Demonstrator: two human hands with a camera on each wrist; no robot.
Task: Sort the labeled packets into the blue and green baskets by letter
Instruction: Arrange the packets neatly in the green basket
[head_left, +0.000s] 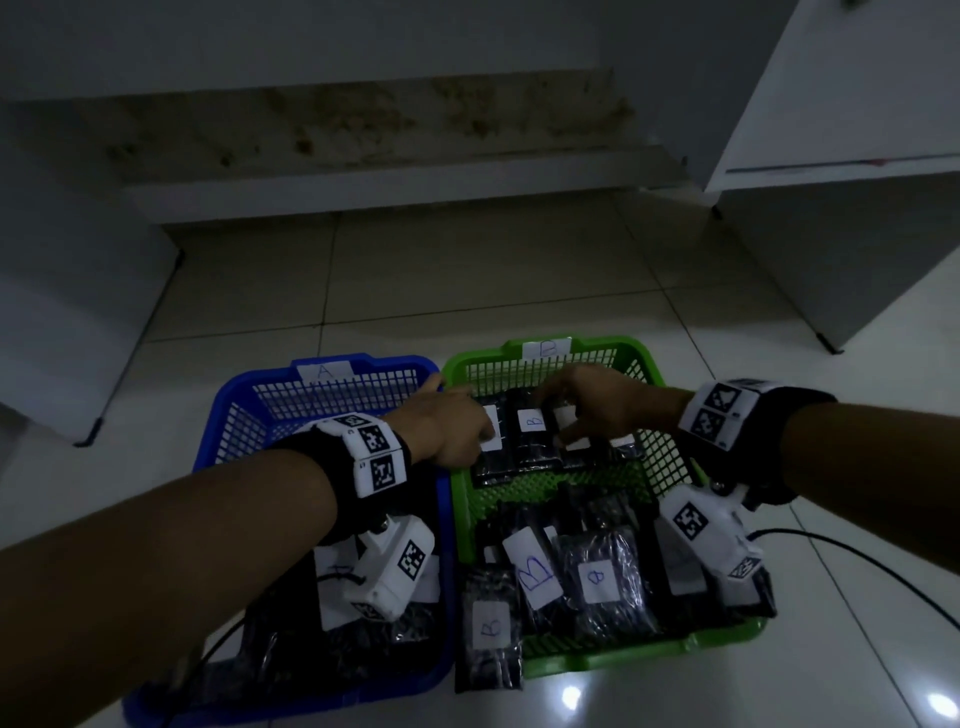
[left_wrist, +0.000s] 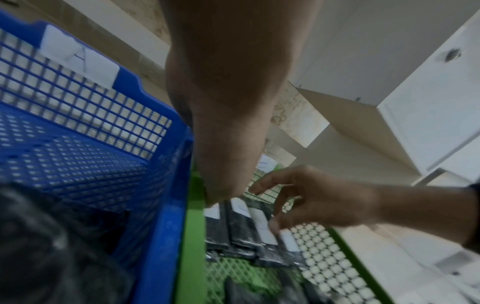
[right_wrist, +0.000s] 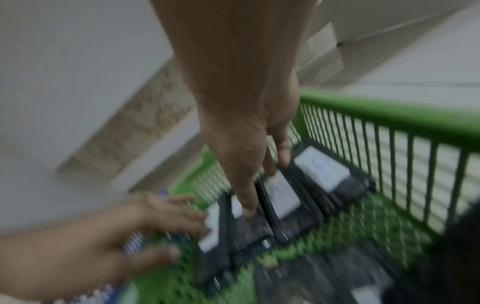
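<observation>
The blue basket (head_left: 363, 362), tagged A, sits left of the green basket (head_left: 602, 344), tagged B. A row of black packets (head_left: 532, 441) with white B labels lies at the green basket's far end, and it also shows in the wrist views (left_wrist: 241, 230) (right_wrist: 283, 197). My left hand (head_left: 467, 436) reaches across the blue rim, its spread fingers touching the leftmost packet (right_wrist: 210, 232). My right hand (head_left: 566, 415) presses straight fingers (right_wrist: 249, 207) onto the middle packets. Neither hand grips anything. More B packets (head_left: 597, 582) are piled at the near end. Dark packets (head_left: 332, 644) fill the blue basket.
One B packet (head_left: 491, 639) hangs over the green basket's front rim onto the tiled floor (head_left: 467, 291). A white cabinet (head_left: 841, 156) stands at the right, and a low step (head_left: 389, 197) runs along the wall behind. A black cable (head_left: 831, 543) trails off to the right.
</observation>
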